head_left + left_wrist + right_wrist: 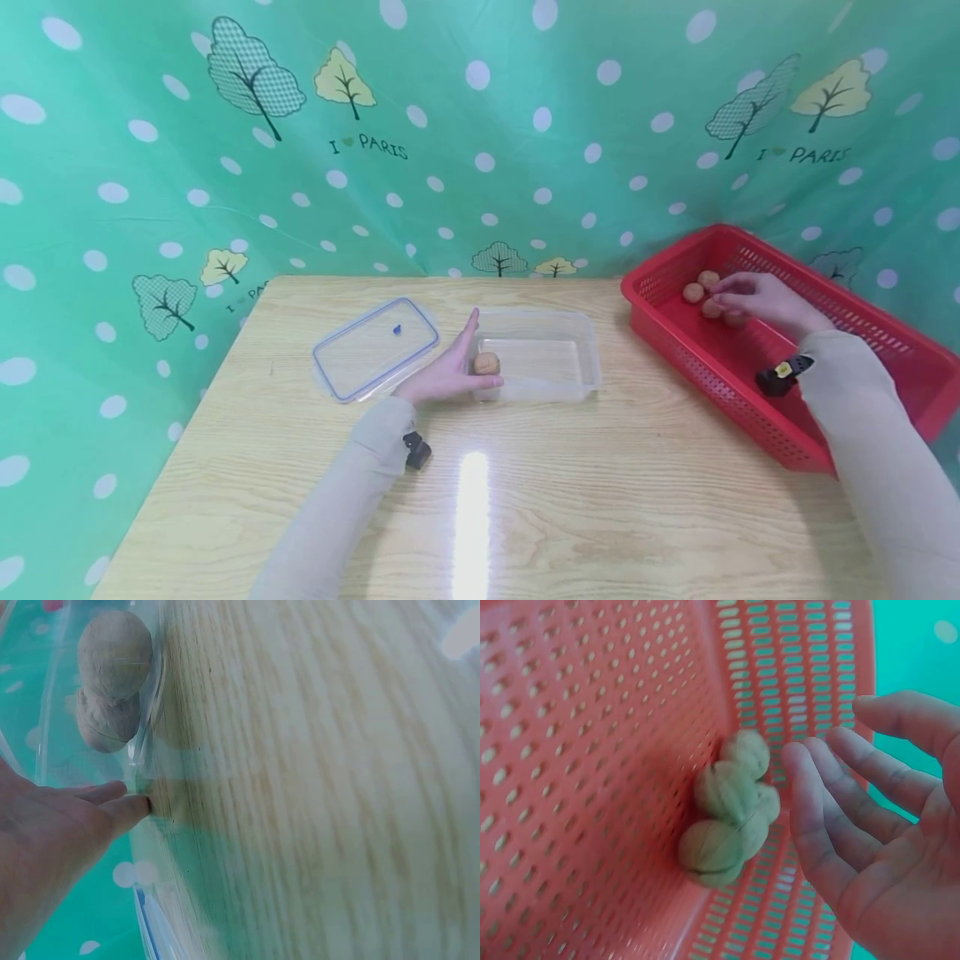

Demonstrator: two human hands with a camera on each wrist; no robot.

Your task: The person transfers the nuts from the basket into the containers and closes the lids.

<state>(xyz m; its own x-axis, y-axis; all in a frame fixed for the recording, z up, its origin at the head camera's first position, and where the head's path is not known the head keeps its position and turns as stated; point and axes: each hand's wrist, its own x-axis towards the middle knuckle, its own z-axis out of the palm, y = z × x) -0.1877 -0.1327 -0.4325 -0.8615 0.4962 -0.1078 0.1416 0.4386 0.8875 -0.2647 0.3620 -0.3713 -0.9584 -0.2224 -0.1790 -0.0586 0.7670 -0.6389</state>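
A clear plastic container (pixel 540 395) stands mid-table with a walnut (pixel 486 364) at its left end. In the left wrist view two round shapes show through its wall, a walnut (pixel 114 654) and one below it that may be a reflection. My left hand (pixel 447 373) rests at the container's left end, thumb and fingers spread. Inside the red basket (pixel 701 371), my right hand (pixel 768 300) hovers by several walnuts (pixel 693 292). In the right wrist view its fingers (pixel 808 802) are loosely bent, apart from the clustered walnuts (pixel 724 787).
A clear lid (pixel 375 350) with a blue seal lies on the wooden table (pixel 600 500) left of the container. The basket stands at an angle on the right. A green patterned cloth (pixel 450 125) hangs behind the table.
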